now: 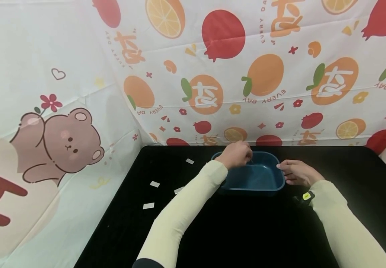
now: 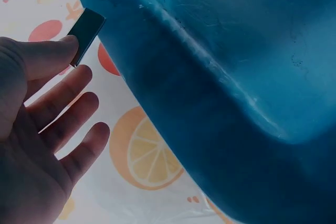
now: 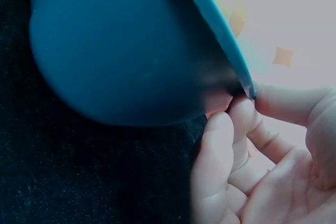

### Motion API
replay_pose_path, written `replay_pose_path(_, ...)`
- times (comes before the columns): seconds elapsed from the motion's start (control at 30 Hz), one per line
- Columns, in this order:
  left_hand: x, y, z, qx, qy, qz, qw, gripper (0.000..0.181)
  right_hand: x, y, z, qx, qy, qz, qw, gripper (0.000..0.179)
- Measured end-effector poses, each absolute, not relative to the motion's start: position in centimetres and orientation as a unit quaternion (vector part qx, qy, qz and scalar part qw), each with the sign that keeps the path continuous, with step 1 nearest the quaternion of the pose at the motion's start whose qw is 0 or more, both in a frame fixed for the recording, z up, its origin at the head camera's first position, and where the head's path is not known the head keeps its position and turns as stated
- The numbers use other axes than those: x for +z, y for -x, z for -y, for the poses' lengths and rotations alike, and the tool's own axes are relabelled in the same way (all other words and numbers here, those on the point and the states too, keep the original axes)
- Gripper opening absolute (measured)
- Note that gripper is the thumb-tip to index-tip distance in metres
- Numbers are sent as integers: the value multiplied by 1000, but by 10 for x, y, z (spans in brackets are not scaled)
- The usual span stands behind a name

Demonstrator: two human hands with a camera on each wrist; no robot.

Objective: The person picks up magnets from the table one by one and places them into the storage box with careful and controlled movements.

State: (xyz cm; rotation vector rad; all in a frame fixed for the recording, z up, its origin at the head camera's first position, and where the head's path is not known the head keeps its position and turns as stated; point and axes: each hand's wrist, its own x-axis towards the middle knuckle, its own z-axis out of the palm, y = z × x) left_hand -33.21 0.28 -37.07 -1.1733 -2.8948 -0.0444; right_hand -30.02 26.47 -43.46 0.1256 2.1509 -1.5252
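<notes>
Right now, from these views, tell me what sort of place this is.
Probably a makeshift indoor tabletop workspace, though the wider room isn't visible: a black table bearing a blue plastic tub, with a white fruit-print cloth as a backdrop beyond its far edge.

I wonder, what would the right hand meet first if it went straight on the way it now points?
It would meet the blue plastic bin, whose rim the right hand pinches; the outer wall seems next, though depth is unclear.

Blue basin (image 1: 256, 178) upright on table (image 1: 263, 230); dark rectangular piece (image 2: 89, 31) held tilted nearby.
</notes>
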Motion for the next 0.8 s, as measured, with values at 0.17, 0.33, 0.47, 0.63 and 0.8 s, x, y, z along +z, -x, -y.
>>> replay_pose_path(0.17, -373, 334, -5, -22, 375, 927, -2, 17, -435, 300, -265, -561, -49, -789, 247, 25)
replay_pose_path(0.33, -374, 337, -8, -21, 367, 930, -10, 16, -434, 300, -265, -559, -40, -790, 249, 27)
replay_pose_path(0.47, -375, 338, -10, -21, 368, 929, -17, 16, -436, 301, -265, -556, -41, -791, 250, 27)
replay_pose_path(0.63, -376, 338, -13, -15, 374, 927, -25, 15, -436, 302, -265, -559, -45, -789, 250, 25)
replay_pose_path(0.8, -376, 337, -13, -10, 372, 927, -38, 15, -435, 302, -265, -560, -45, -788, 251, 23)
